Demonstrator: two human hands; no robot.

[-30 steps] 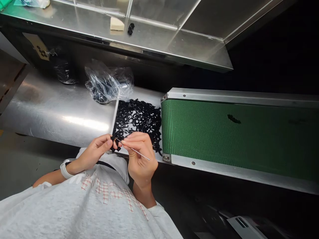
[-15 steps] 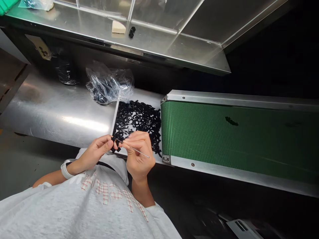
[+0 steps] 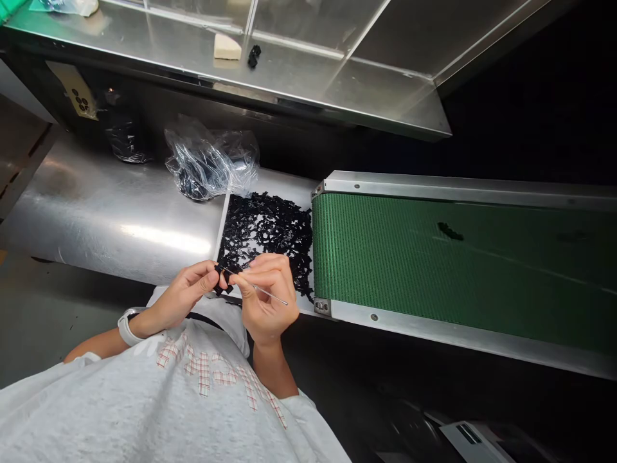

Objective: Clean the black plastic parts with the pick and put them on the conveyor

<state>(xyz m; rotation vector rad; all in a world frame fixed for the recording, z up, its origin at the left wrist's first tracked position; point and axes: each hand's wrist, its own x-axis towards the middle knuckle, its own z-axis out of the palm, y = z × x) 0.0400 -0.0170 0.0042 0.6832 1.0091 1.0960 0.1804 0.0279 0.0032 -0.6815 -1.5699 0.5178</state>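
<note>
Between the fingertips of my left hand (image 3: 193, 287) is a small black plastic part (image 3: 223, 287), its exact kind too small to tell. My right hand (image 3: 268, 296) pinches a thin metal rod (image 3: 270, 295), slanting from the black part down to the right. The rod's upper tip meets the part; whether it goes in is hidden by the fingers. Just beyond both hands, a white tray (image 3: 222, 225) holds a thick layer of loose black pieces (image 3: 270, 225).
To the right runs a green conveyor belt (image 3: 376, 257) with a black piece (image 3: 450, 231) on it. A clear plastic bag (image 3: 212, 161) lies behind the tray. On the steel shelf (image 3: 159, 48) are a cream block (image 3: 227, 47) and a small black part (image 3: 254, 56).
My right hand has shifted slightly left with the rod, closer to the black part. My left hand stays in place. The whole view has tilted a little.
</note>
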